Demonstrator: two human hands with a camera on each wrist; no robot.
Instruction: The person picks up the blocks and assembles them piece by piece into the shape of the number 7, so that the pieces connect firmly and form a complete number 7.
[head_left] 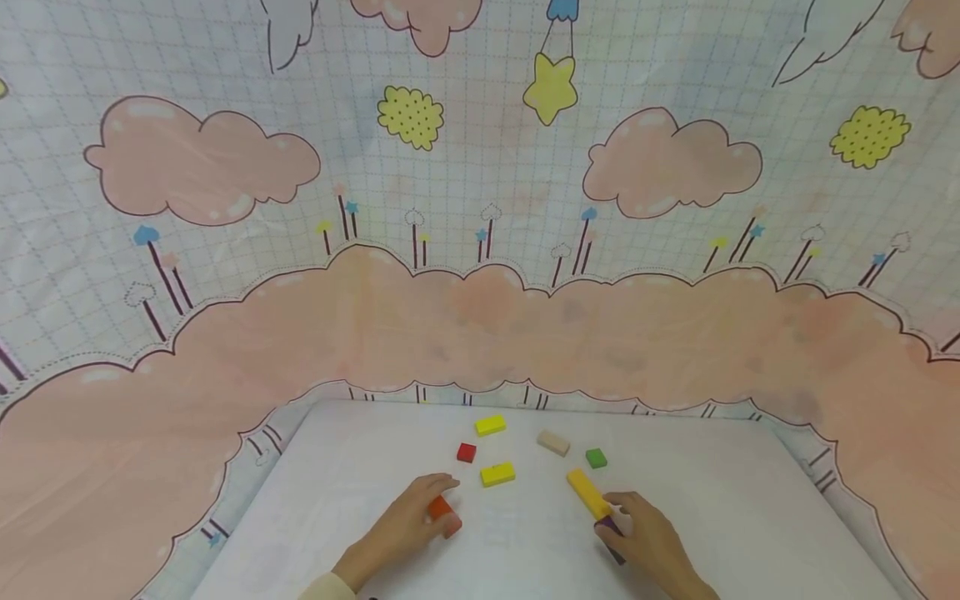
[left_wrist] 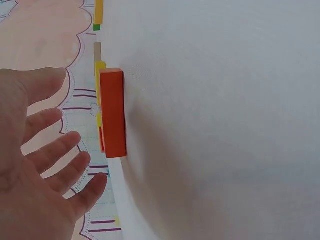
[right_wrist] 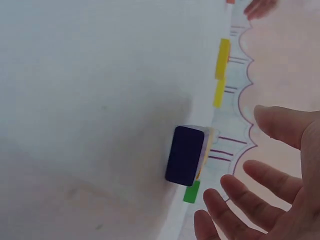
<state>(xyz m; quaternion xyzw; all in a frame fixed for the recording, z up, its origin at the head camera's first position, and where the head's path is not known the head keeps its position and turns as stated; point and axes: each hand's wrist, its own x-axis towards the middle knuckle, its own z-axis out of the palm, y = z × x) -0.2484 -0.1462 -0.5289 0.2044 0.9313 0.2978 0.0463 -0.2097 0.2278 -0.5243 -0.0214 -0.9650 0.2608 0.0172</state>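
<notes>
My left hand (head_left: pixel 405 518) hovers by an orange-red block (head_left: pixel 446 518) on the white table. In the left wrist view, its fingers are spread and stand apart from that orange-red block (left_wrist: pixel 113 114). On the other side, my right hand (head_left: pixel 651 540) is over a dark purple block (head_left: pixel 613 543). The right wrist view has these fingers loosely bent, with a gap to the purple block (right_wrist: pixel 185 156). A long yellow-orange block (head_left: pixel 587 492) lies just beyond the purple one, and their ends look close together; whether they touch I cannot tell.
Farther back lie two yellow blocks (head_left: pixel 498 474), a small red block (head_left: pixel 467 452), a beige block (head_left: pixel 553 442) and a small green block (head_left: pixel 596 457). Behind the white table (head_left: pixel 360 450) hangs a patterned cloth (head_left: pixel 465 325) with clouds.
</notes>
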